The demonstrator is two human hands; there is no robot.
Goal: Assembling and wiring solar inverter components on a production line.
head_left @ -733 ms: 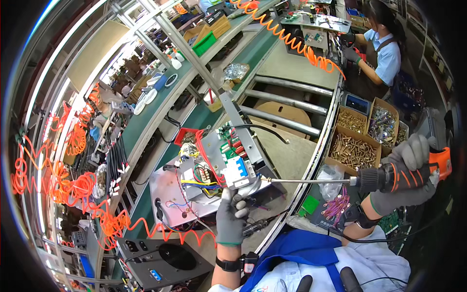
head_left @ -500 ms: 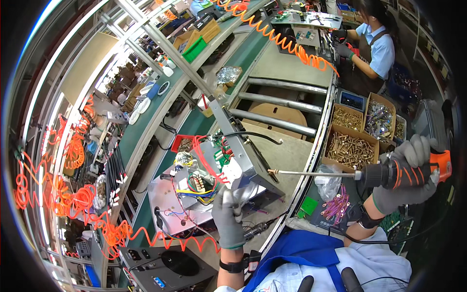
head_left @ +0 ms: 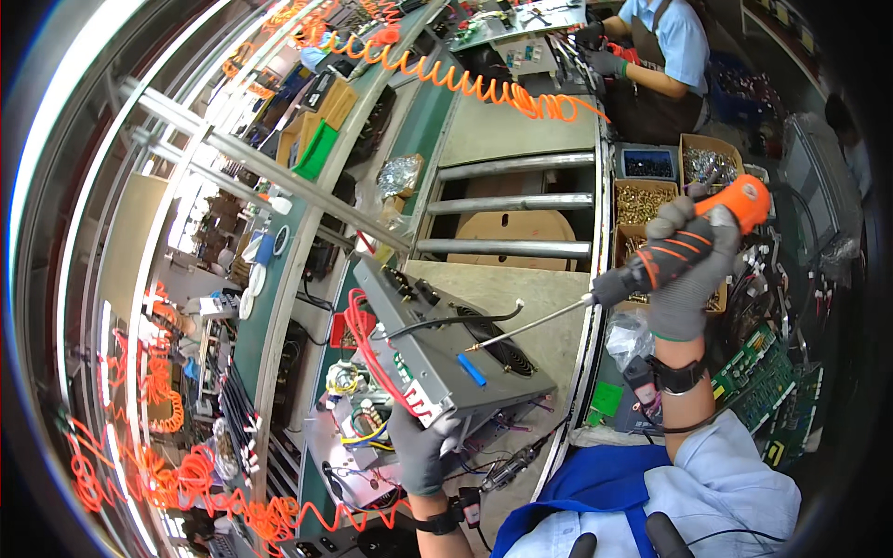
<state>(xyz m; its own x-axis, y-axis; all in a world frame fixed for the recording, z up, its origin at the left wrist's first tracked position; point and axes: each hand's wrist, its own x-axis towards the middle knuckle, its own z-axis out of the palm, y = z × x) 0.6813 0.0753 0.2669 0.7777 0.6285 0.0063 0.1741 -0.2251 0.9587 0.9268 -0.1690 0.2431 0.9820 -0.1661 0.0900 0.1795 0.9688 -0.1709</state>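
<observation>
My right hand [head_left: 684, 270], in a grey glove, grips an orange and black electric screwdriver [head_left: 665, 256]. Its long thin bit points left and down, with a small brass-coloured screw [head_left: 472, 349] at the tip, close to the face of a grey metal housing [head_left: 437, 344]. A blue strip [head_left: 472, 369] and a fan grille [head_left: 507, 349] show on that face, and a black cable [head_left: 465, 321] crosses over it. My gloved left hand [head_left: 419, 451] holds the housing's near lower corner, its fingers partly hidden. Red wires [head_left: 363, 339] and a green circuit board run along the housing's left side.
Cardboard boxes of screws [head_left: 646, 203] stand at the right, beside a clear plastic bag [head_left: 628, 339] and green circuit boards [head_left: 758, 377]. Metal rollers [head_left: 507, 248] lie beyond the housing. An orange coiled hose [head_left: 446, 74] hangs across the top. A co-worker [head_left: 665, 56] works at the far right.
The screwdriver has swung left and its tip now meets the housing's face. The housing is tilted so more of that face shows. My left hand has closed on its corner. The view has shifted.
</observation>
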